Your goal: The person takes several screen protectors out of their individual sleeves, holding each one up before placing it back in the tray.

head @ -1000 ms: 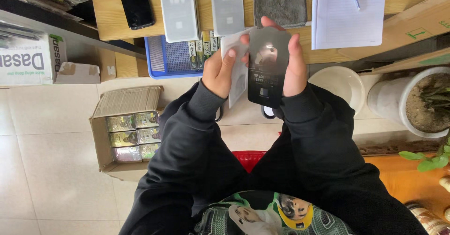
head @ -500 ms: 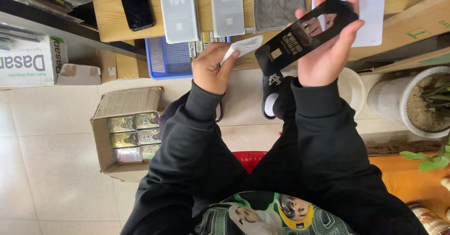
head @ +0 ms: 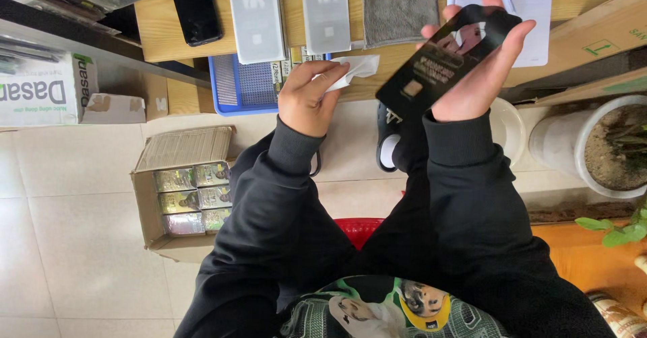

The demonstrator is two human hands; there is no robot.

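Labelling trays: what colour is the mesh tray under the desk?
Blue tray, clearest in the head view.

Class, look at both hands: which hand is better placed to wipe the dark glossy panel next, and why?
Probably the left hand: it already pinches the white wipe beside the dark panel. The right hand is fully occupied, holding that panel tilted above the wooden desk.

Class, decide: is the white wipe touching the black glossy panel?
Apart. The head view shows the white wipe pinched in the left hand, with wooden tabletop visible between it and the black panel.
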